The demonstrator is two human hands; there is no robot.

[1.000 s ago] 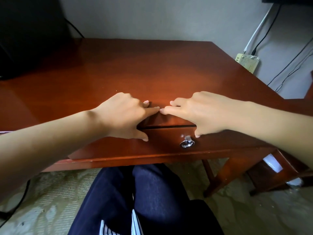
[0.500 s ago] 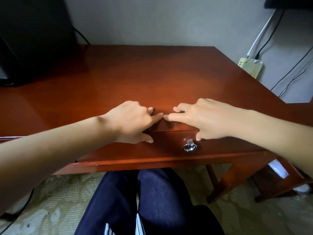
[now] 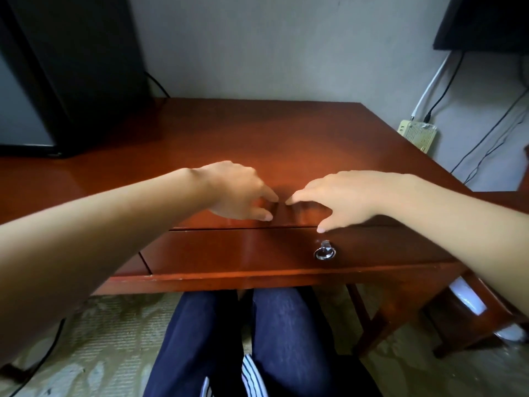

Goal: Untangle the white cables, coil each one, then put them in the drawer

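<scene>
Head: closed drawer (image 3: 257,250) just below left hand (image 3: 237,190), right hand (image 3: 340,196).

place: we read this as a home room | signs: we see a wooden desk (image 3: 257,133) with drawer (image 3: 257,250), carpet (image 3: 114,339), chair (image 3: 458,319), wall cables (image 3: 440,90), small box (image 3: 418,134)
</scene>
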